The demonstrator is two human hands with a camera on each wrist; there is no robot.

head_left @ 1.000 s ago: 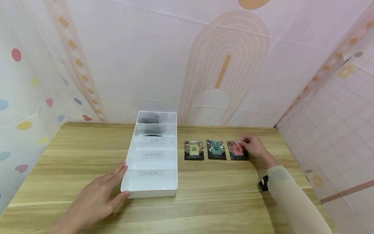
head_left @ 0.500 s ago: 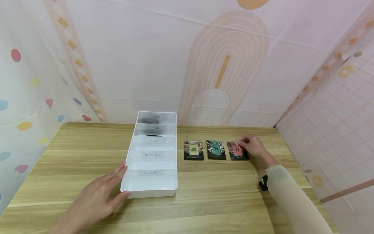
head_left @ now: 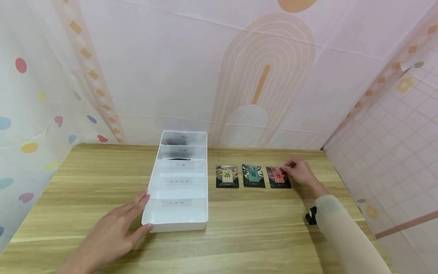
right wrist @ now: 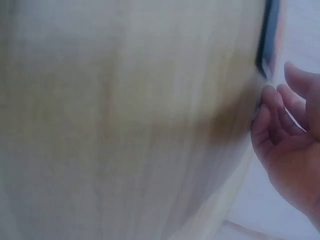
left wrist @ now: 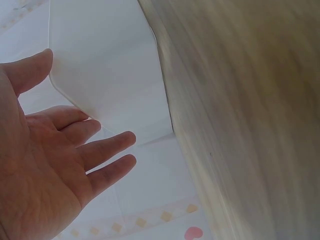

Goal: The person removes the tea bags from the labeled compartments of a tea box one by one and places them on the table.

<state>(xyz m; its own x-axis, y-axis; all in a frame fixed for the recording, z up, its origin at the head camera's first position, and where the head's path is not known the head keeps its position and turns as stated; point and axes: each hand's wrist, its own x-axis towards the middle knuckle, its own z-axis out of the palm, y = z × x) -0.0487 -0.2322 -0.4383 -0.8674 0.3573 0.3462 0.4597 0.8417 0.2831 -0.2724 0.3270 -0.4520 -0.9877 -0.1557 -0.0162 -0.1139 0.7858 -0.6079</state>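
Note:
A white divided box [head_left: 202, 224] stands left of the middle in the head view, with printed labels on its dividers. My left hand [head_left: 114, 226] has its fingertips along the box's near left side and its thumb at the near corner. In the left wrist view its fingers spread beside the white wall. A red-labelled tea sachet [head_left: 278, 179] lies rightmost of three on the table. My right hand [head_left: 299, 173] touches its upper right corner with bent fingers. In the right wrist view the thumb stands apart from the fingers, close to the sachet's dark edge [right wrist: 265, 40].
A green-labelled sachet [head_left: 253, 177] and a yellow-labelled sachet [head_left: 227, 177] lie in a row between the box and the right hand. Dark edges show in the box's two far compartments. A patterned cloth [head_left: 164, 76] hangs behind the wooden table [head_left: 246, 236].
My right hand and wrist have shifted slightly right, with the fingertips still at the red-labelled sachet's corner. The left hand and box have kept their places.

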